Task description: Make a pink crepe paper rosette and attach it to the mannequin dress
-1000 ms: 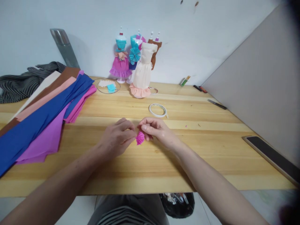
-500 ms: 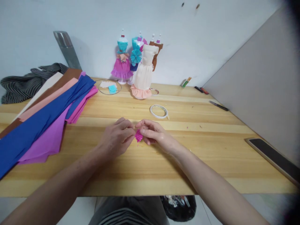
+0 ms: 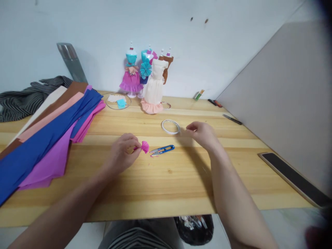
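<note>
Right hand point(image 3: 202, 134) moved near tape point(image 3: 163, 128); black bag point(image 3: 195, 239) holds scraps point(image 3: 190, 222).

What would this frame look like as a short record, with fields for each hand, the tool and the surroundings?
Left hand: pinching a pleated pink fan
Right hand: just right of the white tape roll; whether its fingers hold anything is unclear
Tool: blue-handled thread snips on the table, blades toward the left hand
Left side: layered coloured sheets
Back: miniature dress forms near the wall
</note>
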Motion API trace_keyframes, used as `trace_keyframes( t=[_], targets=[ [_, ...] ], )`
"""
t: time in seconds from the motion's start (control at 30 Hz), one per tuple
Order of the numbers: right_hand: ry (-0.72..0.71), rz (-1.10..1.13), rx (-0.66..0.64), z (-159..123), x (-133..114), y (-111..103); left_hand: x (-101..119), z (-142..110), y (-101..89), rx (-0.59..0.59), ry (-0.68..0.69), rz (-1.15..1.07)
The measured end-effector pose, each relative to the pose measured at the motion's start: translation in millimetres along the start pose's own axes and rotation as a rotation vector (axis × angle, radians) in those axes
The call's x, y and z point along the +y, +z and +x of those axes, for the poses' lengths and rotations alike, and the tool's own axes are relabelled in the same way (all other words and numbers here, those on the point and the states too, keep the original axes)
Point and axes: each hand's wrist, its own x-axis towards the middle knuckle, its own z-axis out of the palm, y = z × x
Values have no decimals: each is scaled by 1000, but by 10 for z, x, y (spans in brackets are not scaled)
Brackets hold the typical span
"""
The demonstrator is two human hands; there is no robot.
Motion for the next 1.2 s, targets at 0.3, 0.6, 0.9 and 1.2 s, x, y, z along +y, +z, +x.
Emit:
trace_keyframes(
  t=[0.3,0.6,0.9,1.2],
  targets=[
    [-28,-226,-118,37,114,326,30,32,-11,-30,-319,-290],
    [-269,-103,-9,188,339,299,62,88,-66,71,-793,-912],
    [-521,-110,9,298,379,390,7,81,-143,118,-993,-1141],
    [-749,83,1,-216,-364,284,128,114,-174,139,-757,-933]
  ],
)
